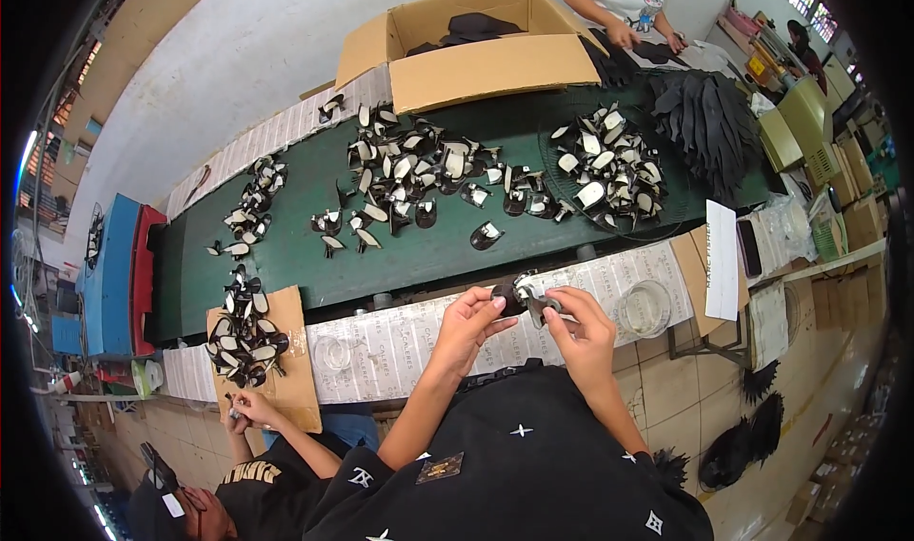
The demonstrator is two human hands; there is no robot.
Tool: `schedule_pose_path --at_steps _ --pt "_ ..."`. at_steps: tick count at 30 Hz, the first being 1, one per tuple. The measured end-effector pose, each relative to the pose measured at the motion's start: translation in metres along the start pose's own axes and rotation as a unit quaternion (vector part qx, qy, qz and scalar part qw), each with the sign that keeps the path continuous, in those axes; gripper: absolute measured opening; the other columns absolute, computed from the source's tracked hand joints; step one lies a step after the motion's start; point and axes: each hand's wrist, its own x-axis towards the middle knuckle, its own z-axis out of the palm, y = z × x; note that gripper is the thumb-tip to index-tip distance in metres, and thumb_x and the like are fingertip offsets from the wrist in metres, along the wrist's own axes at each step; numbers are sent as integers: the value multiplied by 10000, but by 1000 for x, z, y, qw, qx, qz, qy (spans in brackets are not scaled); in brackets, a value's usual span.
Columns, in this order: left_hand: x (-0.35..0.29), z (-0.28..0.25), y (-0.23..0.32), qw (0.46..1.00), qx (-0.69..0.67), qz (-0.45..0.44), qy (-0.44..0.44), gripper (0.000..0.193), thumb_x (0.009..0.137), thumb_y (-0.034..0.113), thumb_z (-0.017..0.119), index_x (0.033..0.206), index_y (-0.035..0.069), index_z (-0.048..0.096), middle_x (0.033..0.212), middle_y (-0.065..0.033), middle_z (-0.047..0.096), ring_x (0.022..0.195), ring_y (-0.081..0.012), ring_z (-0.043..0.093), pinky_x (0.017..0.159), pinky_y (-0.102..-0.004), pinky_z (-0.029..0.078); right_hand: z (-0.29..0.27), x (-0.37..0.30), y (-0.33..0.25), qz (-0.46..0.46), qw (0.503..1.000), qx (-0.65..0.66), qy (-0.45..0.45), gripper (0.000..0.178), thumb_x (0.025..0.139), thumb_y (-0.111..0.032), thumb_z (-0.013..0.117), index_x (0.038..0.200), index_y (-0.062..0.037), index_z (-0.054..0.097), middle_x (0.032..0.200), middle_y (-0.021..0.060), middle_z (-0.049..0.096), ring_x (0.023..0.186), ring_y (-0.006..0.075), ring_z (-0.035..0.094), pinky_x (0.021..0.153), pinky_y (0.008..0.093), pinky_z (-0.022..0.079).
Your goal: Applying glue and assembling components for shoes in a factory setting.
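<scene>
My left hand (466,327) and my right hand (582,331) are raised together in front of my chest, above the paper-covered ledge. Between them they grip a small black shoe part (511,298) with a white piece on it, fingertips pinching it from both sides. The fingers cover some of it, so its full shape is hidden. Beyond my hands, a loose pile of similar black-and-cream shoe parts (405,165) lies on the green conveyor belt (419,267). A round clear tray (678,219) at the right is heaped with more of them.
A clear round dish (645,310) stands right of my hands, a smaller one (333,351) left. An open cardboard box (495,79) and black flat strips (705,127) lie beyond. At left, a co-worker's hands (246,410) work beside a cardboard sheet (297,389); another person stands at the far side.
</scene>
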Motion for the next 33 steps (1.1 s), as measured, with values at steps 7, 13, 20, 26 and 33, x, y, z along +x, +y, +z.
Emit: schedule_pose_path --at_steps 7,13,20,26,33 --pt "-1 -1 0 1000 -1 6 5 123 932 112 581 1014 21 575 994 -69 647 892 -127 642 845 -316 571 -4 0 4 -61 995 -79 16 237 836 43 636 1074 39 641 1097 136 591 912 192 649 726 287 599" --pt "1 -2 -1 1000 -7 -3 14 124 940 127 569 1011 26 572 991 -81 660 895 -141 654 844 -318 564 -10 1 7 -77 987 -127 60 247 827 41 646 1074 32 640 1086 145 585 883 210 647 719 288 596" --pt "2 1 -1 999 -8 -28 16 89 935 114 576 974 35 563 1003 -81 655 897 -144 650 849 -333 563 -8 -1 5 -73 992 -93 38 237 827 40 645 1064 38 640 1076 141 594 887 209 647 718 286 596" --pt "1 1 0 1000 -11 -21 18 99 937 116 574 982 28 566 1003 -90 656 904 -148 651 845 -337 564 -20 4 4 -63 989 -95 93 227 831 45 635 1058 39 642 1076 140 600 885 203 650 713 282 596" --pt "1 5 -2 1000 17 -24 1 114 934 115 576 1000 23 563 1000 -84 655 896 -142 651 837 -324 569 -14 1 6 -1 1000 6 15 226 847 16 642 1072 41 640 1099 120 601 914 176 646 722 271 585"
